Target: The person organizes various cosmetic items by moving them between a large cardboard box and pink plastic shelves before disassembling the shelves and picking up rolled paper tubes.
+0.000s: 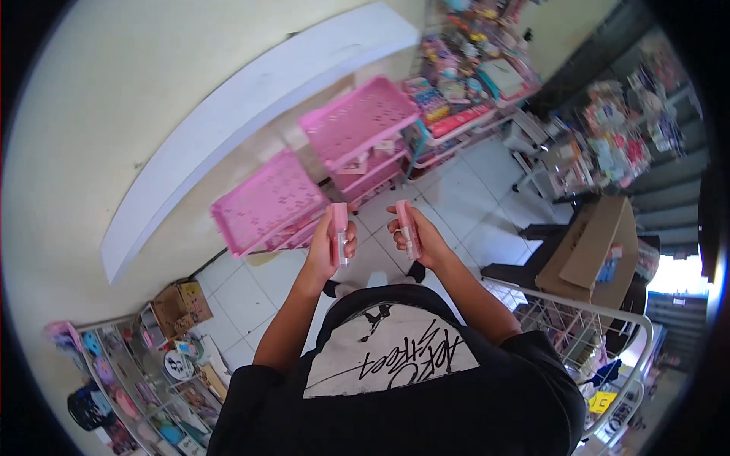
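Observation:
My left hand (332, 243) is closed around a slim pink tube with a clear end (340, 232), held upright in front of my body. A similar pink tube with a clear part (407, 229) is in my right hand (428, 239), its top leaning slightly left. Both look like small cosmetic tubes, but I cannot make out their labels. The hands are apart at about the same height, above the tiled floor. Just beyond them stand pink trolleys, with one pink tray (266, 201) nearest my left hand.
Another pink tray trolley (361, 121) stands ahead, beside a rack crowded with small goods (456, 91). A cardboard box (589, 243) rests by a white wire basket (563, 311) at right. Shelves of goods (144, 380) are at lower left. A curved white panel (251, 114) runs along the wall.

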Demonstrator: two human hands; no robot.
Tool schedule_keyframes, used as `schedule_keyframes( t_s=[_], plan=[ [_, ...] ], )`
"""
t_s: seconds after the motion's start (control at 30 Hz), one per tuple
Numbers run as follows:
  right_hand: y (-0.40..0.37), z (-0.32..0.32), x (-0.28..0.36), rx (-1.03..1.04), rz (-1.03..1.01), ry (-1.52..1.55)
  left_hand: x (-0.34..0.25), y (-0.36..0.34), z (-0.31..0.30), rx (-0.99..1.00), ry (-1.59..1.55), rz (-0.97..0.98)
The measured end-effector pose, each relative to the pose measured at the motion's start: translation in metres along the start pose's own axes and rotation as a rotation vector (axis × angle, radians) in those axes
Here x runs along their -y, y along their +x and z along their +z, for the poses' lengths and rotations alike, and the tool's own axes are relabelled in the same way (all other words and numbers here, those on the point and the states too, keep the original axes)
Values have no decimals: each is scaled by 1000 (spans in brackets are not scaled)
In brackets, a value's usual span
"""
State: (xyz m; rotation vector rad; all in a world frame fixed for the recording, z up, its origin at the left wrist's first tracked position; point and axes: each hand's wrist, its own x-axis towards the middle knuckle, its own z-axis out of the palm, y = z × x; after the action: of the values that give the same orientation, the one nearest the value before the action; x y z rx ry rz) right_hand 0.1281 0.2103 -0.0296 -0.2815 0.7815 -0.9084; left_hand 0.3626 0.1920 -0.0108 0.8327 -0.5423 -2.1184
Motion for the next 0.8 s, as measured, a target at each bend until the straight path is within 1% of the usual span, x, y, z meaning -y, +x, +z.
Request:
schedule_keyframes(
  t_s=[0.13,0.27,0.33,0.4,0.47,0.5,0.53,0.63,0.67,0.7,0.77,0.8],
  plan=[
    [-58,-55,35,-100,-67,58,57,54,82,55,10,-146],
    [-105,-104,77,-213,-241,87,107,102,155,235,93,-265],
    [-125,-125,95,-288,-291,88,127,122,192,164,143,-313],
    [-140,-145,109,-353,-365,134,141,142,217,238,173,-387],
    [-150,-163,119,-371,-395,208,154,162,239,246,207,-402],
    [-154,-171,124,-359,-430,238,160,174,246,267,218,-435],
    [-159,-179,129,-391,-455,263,167,187,255,291,232,-474],
    [-167,-201,152,-407,-509,359,180,228,283,373,231,-518],
    [-170,-211,162,-368,-583,368,184,241,294,378,238,-537],
    [-172,-219,169,-329,-659,376,187,256,305,434,222,-566],
    [-177,-234,189,-359,-705,374,191,291,327,570,196,-621],
    [-180,-240,201,-378,-734,367,192,305,341,588,197,-637]
  ],
)
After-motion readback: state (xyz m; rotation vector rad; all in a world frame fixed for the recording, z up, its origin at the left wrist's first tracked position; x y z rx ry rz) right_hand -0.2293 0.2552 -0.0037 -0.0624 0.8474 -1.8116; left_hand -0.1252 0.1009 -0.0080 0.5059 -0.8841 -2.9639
